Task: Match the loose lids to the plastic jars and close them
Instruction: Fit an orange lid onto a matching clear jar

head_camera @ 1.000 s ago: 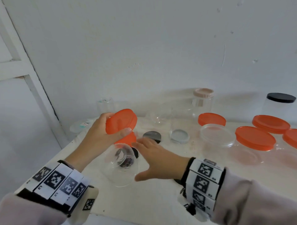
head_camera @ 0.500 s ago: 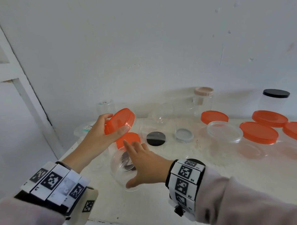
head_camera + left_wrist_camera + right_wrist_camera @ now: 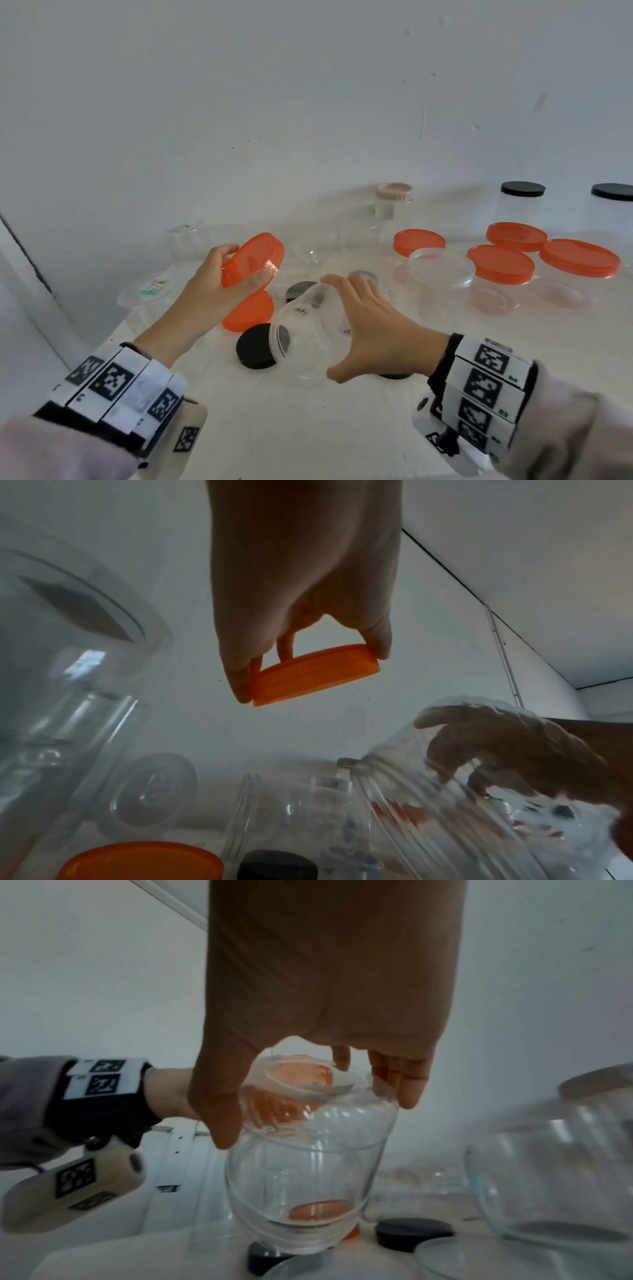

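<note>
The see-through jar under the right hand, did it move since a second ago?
Yes. The clear jar was lying near the loose orange lid on the table; now the right hand has lifted and tipped it, its mouth facing the left hand's lid.

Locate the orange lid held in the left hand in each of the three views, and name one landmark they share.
Head: orange lid left of centre, gripped by the left hand.
Left wrist: centre, pinched below the hand.
Right wrist: only a distorted orange patch through the clear jar, likely the lid.
Shared landmark: the clear jar, held by the right hand.
</note>
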Demonstrator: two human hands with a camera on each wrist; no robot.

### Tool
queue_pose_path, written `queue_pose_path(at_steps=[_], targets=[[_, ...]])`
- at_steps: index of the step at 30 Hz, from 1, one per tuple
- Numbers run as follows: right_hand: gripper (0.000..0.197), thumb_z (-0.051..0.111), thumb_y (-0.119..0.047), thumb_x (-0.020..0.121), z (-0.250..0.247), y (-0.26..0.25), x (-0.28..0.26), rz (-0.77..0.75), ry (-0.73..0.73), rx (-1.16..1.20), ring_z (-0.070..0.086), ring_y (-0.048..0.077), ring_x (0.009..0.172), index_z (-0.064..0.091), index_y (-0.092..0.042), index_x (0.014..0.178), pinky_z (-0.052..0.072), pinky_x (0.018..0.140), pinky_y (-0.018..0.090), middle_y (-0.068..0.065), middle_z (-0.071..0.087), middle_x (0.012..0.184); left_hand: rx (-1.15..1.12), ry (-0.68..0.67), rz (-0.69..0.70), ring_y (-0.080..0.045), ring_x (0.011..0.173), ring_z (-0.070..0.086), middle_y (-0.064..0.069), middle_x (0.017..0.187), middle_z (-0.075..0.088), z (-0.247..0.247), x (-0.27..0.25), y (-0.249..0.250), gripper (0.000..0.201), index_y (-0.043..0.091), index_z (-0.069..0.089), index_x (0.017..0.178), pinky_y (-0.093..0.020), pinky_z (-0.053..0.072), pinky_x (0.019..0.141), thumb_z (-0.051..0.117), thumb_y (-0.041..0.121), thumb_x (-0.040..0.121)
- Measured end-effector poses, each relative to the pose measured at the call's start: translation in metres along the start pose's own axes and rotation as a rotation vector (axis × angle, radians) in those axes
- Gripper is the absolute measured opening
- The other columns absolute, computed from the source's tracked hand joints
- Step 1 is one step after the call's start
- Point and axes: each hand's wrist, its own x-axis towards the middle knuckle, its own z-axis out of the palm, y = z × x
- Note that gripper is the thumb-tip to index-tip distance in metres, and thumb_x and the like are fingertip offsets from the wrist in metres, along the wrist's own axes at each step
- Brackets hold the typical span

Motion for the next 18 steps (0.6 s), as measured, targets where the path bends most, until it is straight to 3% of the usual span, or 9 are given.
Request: queue_pose_path(at_steps=[4,6,8,14,18], targets=[[0.113,0.081,-0.030,0.060,-0.015,0.017,-0.010,0.145,0.036,0.115,0.024,0.015,0.128,0.004,-0.033,0.144,0.034,0.102,0.027,-0.014,0.017,0.130,-0.008,-0.046,0.010,0.008,0.095,0.047,0.027,0.109,0.045,0.010,0.002,0.005,0.077,0.040,0.036,0.129,-0.013,0.033,0.069,0.060,0.069,0.061],[0.113,0.081,-0.028,0.060,-0.018,0.022,-0.015,0.196,0.031,0.161,0.040,0.021,0.112,0.003,-0.046,0.139,0.042,0.098,0.032,-0.008,0.020,0.130,-0.011,-0.071,0.008,-0.005,0.104,0.046,0.019,0.116,0.045,0.014,0.003,0.007,0.083,0.037,0.035,0.133,-0.015,0.034,0.070,0.060,0.068,0.061],[0.107,0.082,-0.030,0.057,-0.018,0.025,-0.019,0.233,0.039,0.193,0.044,0.022,0.100,0.007,-0.052,0.132,0.045,0.090,0.032,-0.005,0.024,0.124,-0.012,-0.088,0.008,-0.007,0.107,0.043,0.017,0.120,0.043,0.018,0.003,0.009,0.085,0.034,0.035,0.136,-0.013,0.034,0.070,0.059,0.067,0.061],[0.100,0.084,-0.046,0.053,-0.008,0.029,-0.025,0.306,0.156,0.126,0.029,0.011,0.116,0.025,-0.029,0.131,0.033,0.090,0.022,-0.010,0.026,0.119,-0.015,-0.125,0.004,-0.008,0.107,0.043,0.014,0.123,0.042,0.028,0.002,0.013,0.092,0.032,0.033,0.140,-0.017,0.036,0.072,0.058,0.069,0.059],[0.104,0.084,-0.046,0.056,-0.008,0.031,-0.029,0.372,0.090,0.203,0.035,0.013,0.114,0.022,-0.033,0.138,0.035,0.092,0.024,-0.008,0.028,0.119,-0.022,-0.143,0.012,0.002,0.093,0.047,0.019,0.114,0.045,0.034,-0.001,0.012,0.091,0.035,0.034,0.136,-0.014,0.035,0.068,0.057,0.071,0.056]])
